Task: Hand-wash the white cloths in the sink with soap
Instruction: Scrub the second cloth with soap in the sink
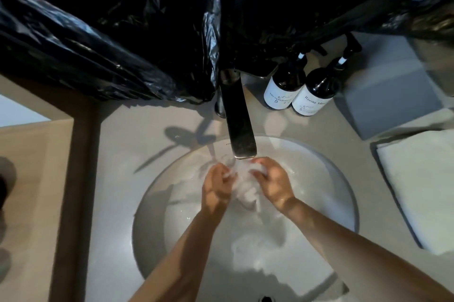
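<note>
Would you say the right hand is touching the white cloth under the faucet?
Touching. The head view shows the right hand with fingers curled into the white cloth.

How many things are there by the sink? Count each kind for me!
Hands: 2, left hand and right hand
Wet white cloth held under the tap: 1 bunch
Tap: 1
Dark pump bottles: 2, one beside the other
Folded white towel: 1
Grey box: 1
Sink: 1
Total: 9
</note>
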The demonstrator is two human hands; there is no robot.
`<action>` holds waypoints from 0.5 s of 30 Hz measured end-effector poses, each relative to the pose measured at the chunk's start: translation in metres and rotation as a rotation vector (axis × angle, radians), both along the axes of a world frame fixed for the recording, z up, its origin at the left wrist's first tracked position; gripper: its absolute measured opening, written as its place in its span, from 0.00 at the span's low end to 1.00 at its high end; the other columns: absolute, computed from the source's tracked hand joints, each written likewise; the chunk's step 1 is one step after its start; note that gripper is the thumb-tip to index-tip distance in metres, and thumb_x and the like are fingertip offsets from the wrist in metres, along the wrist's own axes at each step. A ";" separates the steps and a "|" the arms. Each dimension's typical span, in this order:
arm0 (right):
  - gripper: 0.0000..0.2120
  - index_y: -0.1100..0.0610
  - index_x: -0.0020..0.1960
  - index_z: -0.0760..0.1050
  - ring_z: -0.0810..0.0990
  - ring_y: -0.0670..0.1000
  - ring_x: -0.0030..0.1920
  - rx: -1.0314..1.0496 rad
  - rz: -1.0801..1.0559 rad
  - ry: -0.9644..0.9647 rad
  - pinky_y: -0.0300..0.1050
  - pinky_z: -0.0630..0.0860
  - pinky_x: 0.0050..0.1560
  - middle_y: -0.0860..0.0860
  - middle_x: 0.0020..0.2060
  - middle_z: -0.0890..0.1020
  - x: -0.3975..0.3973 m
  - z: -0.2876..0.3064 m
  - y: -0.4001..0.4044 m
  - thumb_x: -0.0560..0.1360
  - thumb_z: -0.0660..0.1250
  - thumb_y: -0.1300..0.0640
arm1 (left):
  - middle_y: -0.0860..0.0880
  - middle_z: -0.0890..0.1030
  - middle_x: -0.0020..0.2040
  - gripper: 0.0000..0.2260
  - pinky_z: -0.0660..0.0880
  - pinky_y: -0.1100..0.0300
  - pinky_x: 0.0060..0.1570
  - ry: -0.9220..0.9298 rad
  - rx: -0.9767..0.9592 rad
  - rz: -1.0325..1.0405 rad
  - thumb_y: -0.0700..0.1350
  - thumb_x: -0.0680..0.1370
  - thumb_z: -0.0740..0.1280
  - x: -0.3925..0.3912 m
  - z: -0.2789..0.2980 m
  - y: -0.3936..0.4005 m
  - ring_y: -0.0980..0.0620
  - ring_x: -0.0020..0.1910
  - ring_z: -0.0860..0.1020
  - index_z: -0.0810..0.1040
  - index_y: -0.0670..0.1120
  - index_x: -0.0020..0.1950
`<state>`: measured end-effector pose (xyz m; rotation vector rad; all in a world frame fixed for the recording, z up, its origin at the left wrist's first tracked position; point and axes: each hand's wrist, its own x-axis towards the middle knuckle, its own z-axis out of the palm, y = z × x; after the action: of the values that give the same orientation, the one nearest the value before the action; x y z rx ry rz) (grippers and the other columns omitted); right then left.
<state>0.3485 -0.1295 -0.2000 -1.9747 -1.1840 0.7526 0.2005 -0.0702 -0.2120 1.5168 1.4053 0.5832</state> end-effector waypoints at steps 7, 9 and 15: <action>0.11 0.44 0.41 0.81 0.76 0.52 0.38 0.110 -0.045 0.192 0.41 0.72 0.43 0.47 0.41 0.82 0.002 0.085 -0.009 0.67 0.79 0.58 | 0.55 0.77 0.36 0.12 0.69 0.69 0.37 0.046 0.080 -0.121 0.44 0.71 0.76 -0.029 0.066 0.005 0.61 0.35 0.74 0.73 0.52 0.36; 0.10 0.46 0.41 0.80 0.75 0.54 0.37 0.064 0.025 0.156 0.44 0.72 0.41 0.48 0.39 0.81 0.000 0.091 -0.019 0.65 0.80 0.55 | 0.56 0.74 0.34 0.17 0.68 0.67 0.35 0.095 0.126 -0.179 0.43 0.69 0.77 -0.046 0.071 0.001 0.59 0.33 0.73 0.70 0.55 0.32; 0.10 0.59 0.52 0.81 0.76 0.40 0.56 -0.159 0.181 0.265 0.39 0.72 0.60 0.46 0.54 0.77 -0.012 0.055 -0.063 0.71 0.75 0.60 | 0.56 0.72 0.51 0.11 0.72 0.63 0.49 0.660 0.033 -0.618 0.43 0.75 0.62 -0.080 0.058 -0.014 0.52 0.55 0.75 0.80 0.57 0.52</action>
<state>0.3370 -0.1924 -0.1452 -1.8376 -1.1809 1.1944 0.1202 -0.0837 -0.1539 2.1533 1.2702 -0.3080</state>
